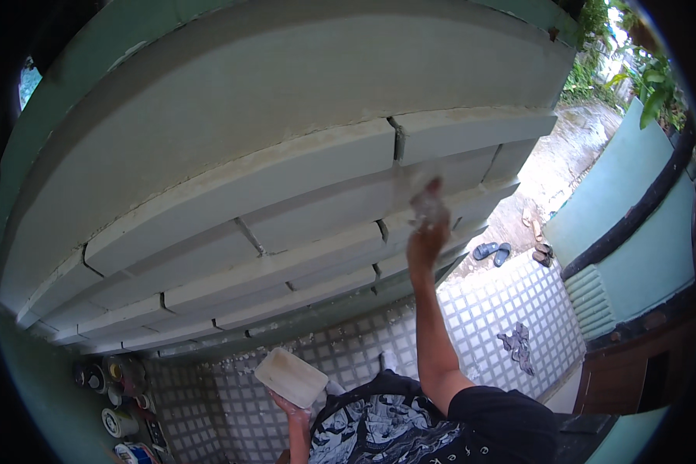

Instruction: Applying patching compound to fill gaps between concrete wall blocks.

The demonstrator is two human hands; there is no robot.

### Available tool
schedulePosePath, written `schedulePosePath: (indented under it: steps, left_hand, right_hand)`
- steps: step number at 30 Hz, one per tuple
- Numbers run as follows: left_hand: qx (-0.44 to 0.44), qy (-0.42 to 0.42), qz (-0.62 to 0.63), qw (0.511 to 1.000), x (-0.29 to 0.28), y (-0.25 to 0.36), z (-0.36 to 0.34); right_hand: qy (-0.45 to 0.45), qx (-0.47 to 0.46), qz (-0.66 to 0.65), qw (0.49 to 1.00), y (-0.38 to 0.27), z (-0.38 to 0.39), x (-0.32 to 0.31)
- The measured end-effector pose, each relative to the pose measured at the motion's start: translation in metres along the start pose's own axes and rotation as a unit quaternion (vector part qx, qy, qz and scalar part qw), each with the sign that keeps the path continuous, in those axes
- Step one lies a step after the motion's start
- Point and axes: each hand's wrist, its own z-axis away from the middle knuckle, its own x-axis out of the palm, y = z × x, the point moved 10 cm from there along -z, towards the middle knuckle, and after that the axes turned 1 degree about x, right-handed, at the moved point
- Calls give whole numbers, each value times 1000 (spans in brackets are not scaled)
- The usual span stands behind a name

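Observation:
My left hand (288,406) holds a pale rectangular plastic tub (292,377) from below, low in front of my body. White smears show on that hand. My right hand (430,220) is raised in front of a wall faced with staggered whitish blocks (309,203), close to the middle courses. Motion smears its fingers, and white stuff coats them. Whether anything is held there, or whether the hand touches the wall, I cannot make out. Dark vertical gaps (398,141) separate the blocks, and a smooth plastered strip (301,77) runs above them.
Paint tins and tubs (120,421) stand along the lower left. White crumbs dot the checked tile floor (317,348) below the wall. A crumpled grey cloth (518,346) lies on the right, with dark slippers (493,252) and shoes (543,255) farther off. A brown wooden cabinet (615,383) stands lower right.

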Motion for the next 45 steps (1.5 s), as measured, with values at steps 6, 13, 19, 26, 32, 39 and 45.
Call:
schedulePosePath:
  steps: [6,13,19,26,32,39,45]
  left_hand:
    - [-33,-22,-16,999,3,-6,8]
    - [-67,-52,-90,992,6,-19,12]
    - [-70,-47,-100,991,6,-15,12]
    - [-64,-27,-92,993,-4,-16,18]
    - [-71,-15,-104,992,7,-27,16]
    - [-73,2,-127,989,14,-39,16]
    - [-62,9,-123,990,9,-29,14]
  right_hand:
    - [-139,-113,110,978,-63,41,46]
    - [50,-73,144,986,-34,11,10]
    - [-93,-124,24,988,-55,55,41]
    - [40,-118,68,990,-35,23,17]
    - [-5,-75,189,979,-31,41,82]
    - [-91,-183,14,979,-76,73,62]
    - [71,-59,183,979,-27,-1,-6]
